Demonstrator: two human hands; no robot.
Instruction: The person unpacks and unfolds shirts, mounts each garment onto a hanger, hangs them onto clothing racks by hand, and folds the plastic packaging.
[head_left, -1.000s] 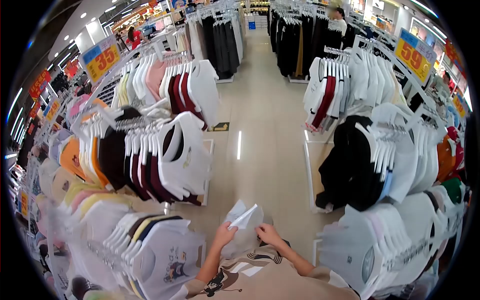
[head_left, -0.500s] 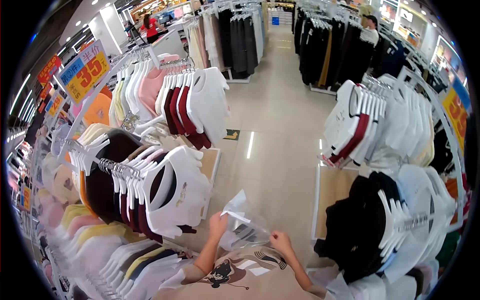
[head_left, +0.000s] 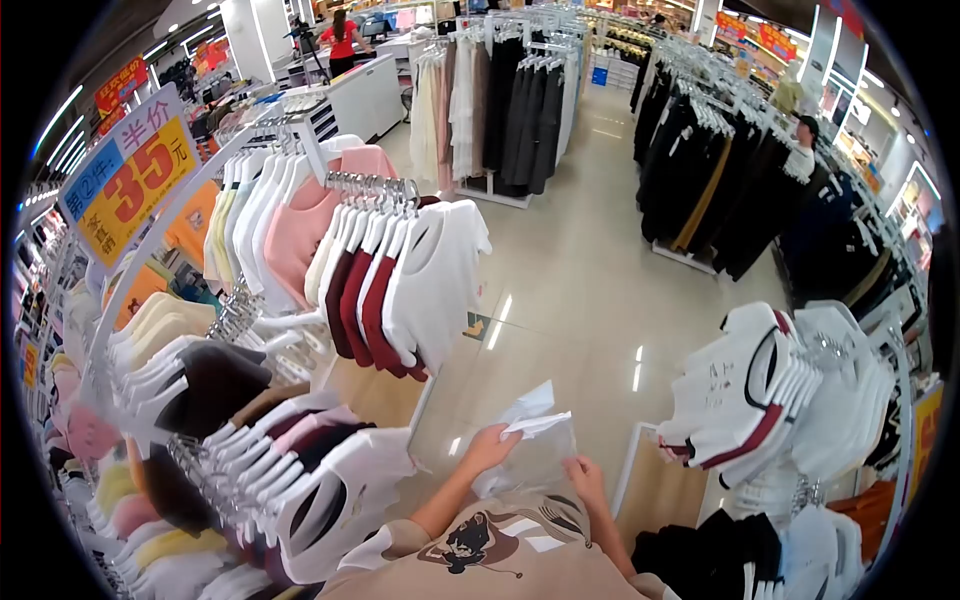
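Observation:
A clear plastic bag point(head_left: 535, 455) with a white strip along its top hangs in front of my body, partly see-through. My left hand point(head_left: 490, 446) is closed on its upper left edge, by the white strip. On the bag's right edge, my right hand point(head_left: 586, 476) pinches the plastic. Below them is the printed front of the beige T-shirt point(head_left: 430, 575) I wear. Nearest on the left are white tops point(head_left: 350, 500) on hangers, apart from my hands. What the bag holds, if anything, I cannot make out.
Racks of tops, with a white top point(head_left: 440, 280) at one end, line the left under a price sign point(head_left: 130, 180). On the right hang white tops point(head_left: 730, 390) and black garments point(head_left: 710, 560). Trousers point(head_left: 535, 120) hang farther off. A person in red point(head_left: 341, 45) stands by a counter.
The view has shifted forward along the aisle and turned a little left. Both hands still hold the bag, which has moved slightly rightward in view.

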